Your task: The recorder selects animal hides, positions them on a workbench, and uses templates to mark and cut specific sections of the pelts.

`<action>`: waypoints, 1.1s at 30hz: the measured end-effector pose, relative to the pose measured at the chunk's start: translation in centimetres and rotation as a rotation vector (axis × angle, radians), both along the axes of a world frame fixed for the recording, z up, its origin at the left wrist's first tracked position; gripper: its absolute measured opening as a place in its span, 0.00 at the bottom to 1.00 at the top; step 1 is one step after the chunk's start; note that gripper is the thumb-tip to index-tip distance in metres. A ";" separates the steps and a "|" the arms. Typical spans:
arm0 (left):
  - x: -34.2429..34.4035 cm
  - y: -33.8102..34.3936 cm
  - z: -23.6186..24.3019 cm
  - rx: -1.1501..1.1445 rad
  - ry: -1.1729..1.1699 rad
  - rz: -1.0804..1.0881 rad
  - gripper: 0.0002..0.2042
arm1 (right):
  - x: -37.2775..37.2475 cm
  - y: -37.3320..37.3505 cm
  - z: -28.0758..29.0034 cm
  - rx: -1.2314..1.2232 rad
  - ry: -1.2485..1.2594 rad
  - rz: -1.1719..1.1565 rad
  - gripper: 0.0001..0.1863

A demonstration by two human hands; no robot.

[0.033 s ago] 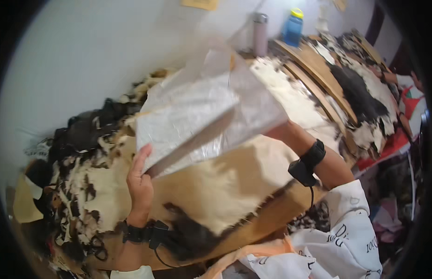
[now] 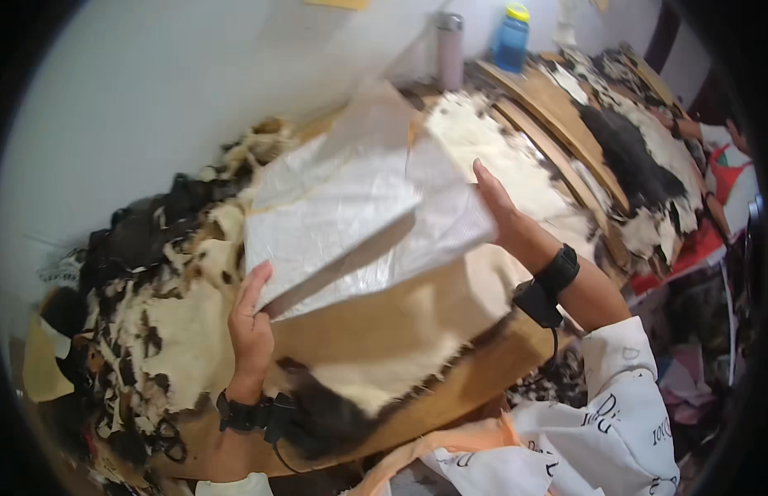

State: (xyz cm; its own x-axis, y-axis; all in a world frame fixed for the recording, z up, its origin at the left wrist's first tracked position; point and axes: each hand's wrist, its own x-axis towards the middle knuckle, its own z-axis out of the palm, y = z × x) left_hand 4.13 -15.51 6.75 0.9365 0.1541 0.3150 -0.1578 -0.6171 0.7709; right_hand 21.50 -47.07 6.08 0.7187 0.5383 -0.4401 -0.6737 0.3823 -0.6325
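Between both hands is a crinkled, shiny white sheet (image 2: 334, 198), partly see-through and folded over. It looks like plastic film or coated paper; I cannot tell which. My left hand (image 2: 252, 322) is closed on its near left corner, fingers along the edge. At the right edge, my right hand (image 2: 508, 219) supports the sheet with its thumb raised and its other fingers hidden. Below the sheet lies a cream hide (image 2: 375, 339) with a dark furry patch, spread on a wooden board (image 2: 475, 384).
Dark and cream hide scraps (image 2: 136, 248) are heaped along the wall at left. A pink flask (image 2: 451, 54) and a blue bottle (image 2: 511, 41) stand at the back. More hides (image 2: 640, 161) and wooden boards (image 2: 557, 124) lie at right, beside another person's hand (image 2: 666, 122).
My right hand has shifted slightly left and up, and its thumb now stands up clear of the sheet. The sheet's right side has drawn inward; my left hand keeps its corner.
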 end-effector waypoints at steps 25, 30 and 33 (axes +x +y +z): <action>-2.4 -1.8 0.5 -0.247 0.041 0.626 0.08 | -1.9 -9.9 -5.0 -0.562 -0.625 -0.014 0.23; -7.5 1.0 -2.1 -0.928 0.258 0.641 0.11 | -0.8 -12.5 -5.3 -0.699 -0.702 -0.005 0.20; -8.8 2.9 -3.7 -1.108 0.281 0.654 0.11 | -0.7 -13.6 -5.0 -0.780 -0.718 0.018 0.20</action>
State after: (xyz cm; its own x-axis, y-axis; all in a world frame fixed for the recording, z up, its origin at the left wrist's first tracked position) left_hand -4.69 -12.56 3.05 0.6031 0.6498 -0.4627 0.1747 0.4583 0.8714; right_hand 20.79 -60.65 1.07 0.9422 0.3029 -0.1433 -0.0458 -0.3074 -0.9505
